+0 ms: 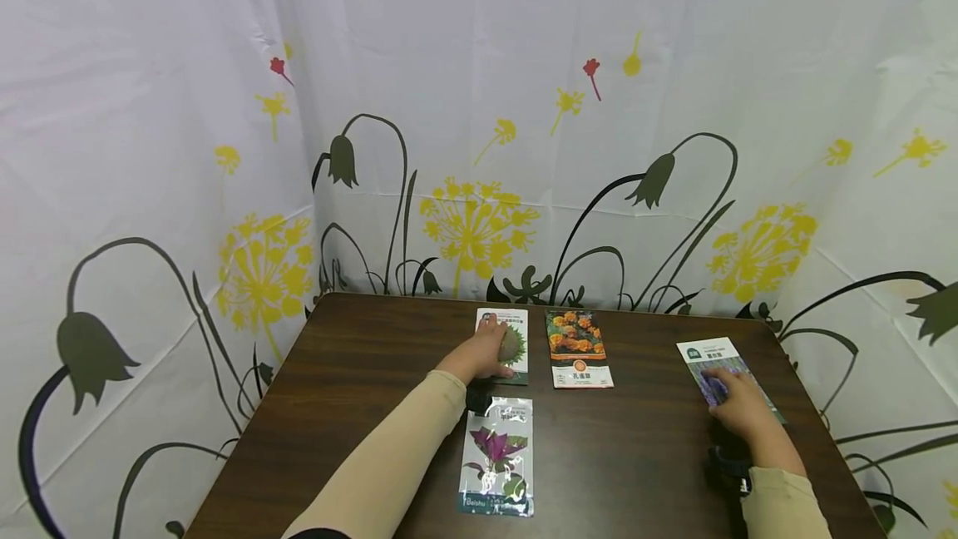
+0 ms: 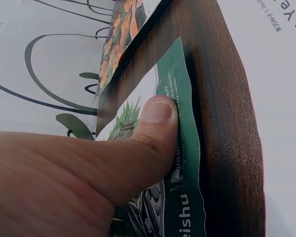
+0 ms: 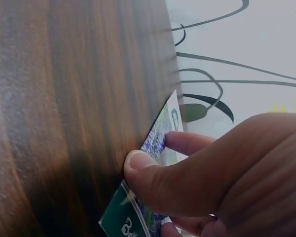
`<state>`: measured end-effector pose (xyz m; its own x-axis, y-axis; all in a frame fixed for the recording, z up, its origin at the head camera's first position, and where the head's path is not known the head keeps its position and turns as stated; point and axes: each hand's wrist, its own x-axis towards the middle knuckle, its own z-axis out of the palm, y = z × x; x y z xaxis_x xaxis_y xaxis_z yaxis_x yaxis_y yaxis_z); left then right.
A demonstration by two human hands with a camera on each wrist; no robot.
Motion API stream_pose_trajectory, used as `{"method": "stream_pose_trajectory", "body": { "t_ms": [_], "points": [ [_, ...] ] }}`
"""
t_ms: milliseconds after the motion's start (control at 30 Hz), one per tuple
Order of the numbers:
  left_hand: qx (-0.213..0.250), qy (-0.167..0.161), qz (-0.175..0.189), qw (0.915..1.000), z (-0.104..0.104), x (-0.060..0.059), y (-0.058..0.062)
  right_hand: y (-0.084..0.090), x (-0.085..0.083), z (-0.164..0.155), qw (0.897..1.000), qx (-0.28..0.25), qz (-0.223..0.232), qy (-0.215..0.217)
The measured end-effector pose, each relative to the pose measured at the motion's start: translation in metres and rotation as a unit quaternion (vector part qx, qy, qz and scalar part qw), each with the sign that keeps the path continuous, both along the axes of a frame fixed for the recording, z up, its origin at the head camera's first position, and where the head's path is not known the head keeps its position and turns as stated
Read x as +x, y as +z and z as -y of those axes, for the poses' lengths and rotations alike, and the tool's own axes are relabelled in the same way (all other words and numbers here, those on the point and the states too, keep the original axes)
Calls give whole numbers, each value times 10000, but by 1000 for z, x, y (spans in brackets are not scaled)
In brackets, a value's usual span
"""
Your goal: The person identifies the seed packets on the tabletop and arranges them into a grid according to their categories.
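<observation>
**A:** What have my hands got right now?

**B:** Your left hand (image 1: 486, 353) lies on the sunflower seed packet (image 1: 515, 345), at about 11 o'clock from the middle of the table (image 1: 359, 373). In the left wrist view the thumb (image 2: 155, 123) presses flat on the packet's (image 2: 182, 148) green edge strip. The hand covers the packet from above, but I can't tell how its fingers lie.

**A:** And my right?

**B:** Your right hand (image 1: 741, 407) is on the lavender seed packet (image 1: 711, 360), out at 3 o'clock near the table's right edge. In the right wrist view the thumb (image 3: 153, 173) and a finger pinch the packet (image 3: 155, 138) at its edge, and that edge looks raised a little off the wood (image 3: 64, 98).

**A:** What are the things made of, as I see them?

**B:** All the packets are thin, flat rectangles, glossy like printed foil or plastic film. The one at 6 o'clock, the purple-leaf packet (image 1: 497, 456), has a clear, shiny surface that catches the light. The table is dark brown with a streaked wood grain and a smooth top. Behind it hangs a white fabric curtain (image 1: 479, 106) printed with yellow dandelions and dark bellflowers.

**A:** How many packets do I count?

**B:** Four: sunflower, the orange-flower packet (image 1: 578, 349) just beside it at 12 o'clock, lavender, and purple-leaf. Two hands, one table, and long beige sleeves (image 1: 404, 456) on both arms.
</observation>
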<state>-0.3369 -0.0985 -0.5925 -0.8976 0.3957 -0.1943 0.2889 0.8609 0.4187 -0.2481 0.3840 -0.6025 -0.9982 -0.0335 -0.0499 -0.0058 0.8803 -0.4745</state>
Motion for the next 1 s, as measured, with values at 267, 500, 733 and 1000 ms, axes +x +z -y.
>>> {"method": "stream_pose_trajectory", "body": {
  "t_ms": [267,500,733,1000],
  "points": [
    [28,25,28,10000,0,-2,-2,2,-1,-3,9998,181,-55,49],
    [20,42,-6,10000,-1,1,2,-2,-2,-3,9999,142,8,-89],
    [30,86,-15,10000,-1,2,1,-7,-1,2,9995,156,158,-237],
    [7,147,51,9999,0,3,1,-6,2,17,9988,-87,193,-432]
  ]
}}
